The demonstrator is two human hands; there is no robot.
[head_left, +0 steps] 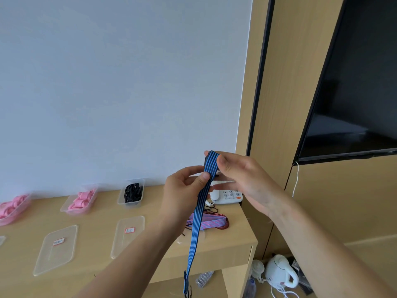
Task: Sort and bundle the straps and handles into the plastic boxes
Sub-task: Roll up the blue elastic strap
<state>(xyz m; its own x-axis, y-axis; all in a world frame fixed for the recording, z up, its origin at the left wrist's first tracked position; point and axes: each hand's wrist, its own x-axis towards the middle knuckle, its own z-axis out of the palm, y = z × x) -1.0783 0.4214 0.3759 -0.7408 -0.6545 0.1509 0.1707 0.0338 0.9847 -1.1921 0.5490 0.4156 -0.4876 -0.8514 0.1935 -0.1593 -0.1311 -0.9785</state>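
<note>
On the head view I see both hands raised over the right end of the wooden desk [225, 244]. Beyond and to the left of the left hand [184, 186] stands a clear box of black straps [131, 193] against the wall. Further left are a box of pink handles [80, 200] and a second pink-filled box [10, 208] at the frame edge. Nearer than those boxes, still left of that hand, two clear lids [55, 250] lie flat, each with a small label.

Behind the hands a white telephone [228, 196] is partly hidden by the fingers. Under the hands is a loose pile of pink-and-blue straps [211, 220]. Low to the right of the right hand [242, 175] a white kettle [279, 272] stands on the floor. Up and to the right hangs a dark TV screen [354, 82].

The blue striped strap [198, 211] runs between the two hands. The right thumb and fingers clamp its folded top end. The left thumb pinches it just below, against that hand's fingers. From there it hangs down in front of the left forearm, past the desk edge, to the bottom of the frame.
</note>
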